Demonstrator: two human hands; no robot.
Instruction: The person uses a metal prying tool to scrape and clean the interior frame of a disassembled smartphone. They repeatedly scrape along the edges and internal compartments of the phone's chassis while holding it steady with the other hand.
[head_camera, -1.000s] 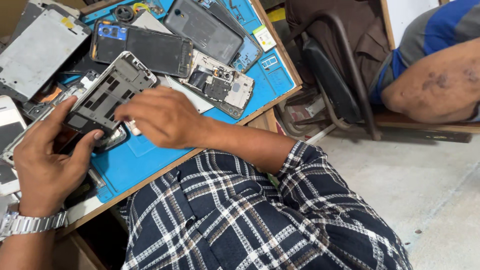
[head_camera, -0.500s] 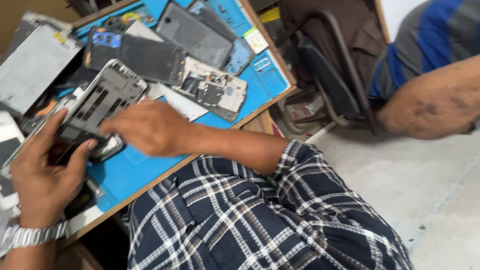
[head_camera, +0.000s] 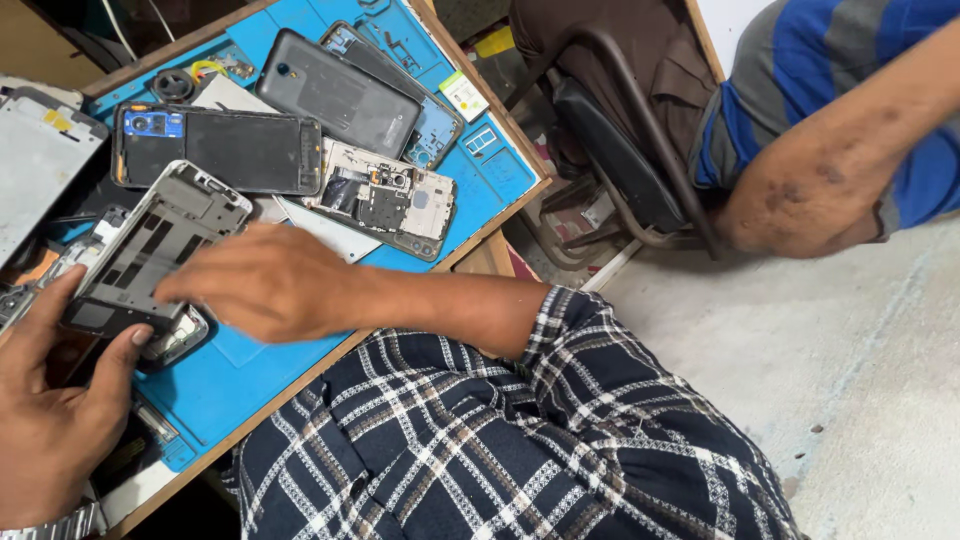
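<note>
My left hand (head_camera: 55, 410) grips the near end of a grey phone middle frame (head_camera: 150, 250), thumb on its lower edge, holding it tilted above the blue work mat (head_camera: 480, 160). My right hand (head_camera: 265, 280) lies flat over the frame's right side, fingertips touching it near a second phone body (head_camera: 175, 340) underneath. A metal watch band shows on my left wrist. My checked sleeve crosses the table's front edge.
Several opened phones lie on the mat: a black back shell (head_camera: 225, 148), a grey back cover (head_camera: 335, 92), an exposed circuit-board phone (head_camera: 385, 198). A silver panel (head_camera: 35, 170) is at the left. Another person's arm (head_camera: 830, 160) and a dark chair (head_camera: 620, 150) are at the right.
The view has shifted, so the table sits lower and more to the right in the frame. My right hand has slid slightly left along the frame; my left hand keeps its grip.
</note>
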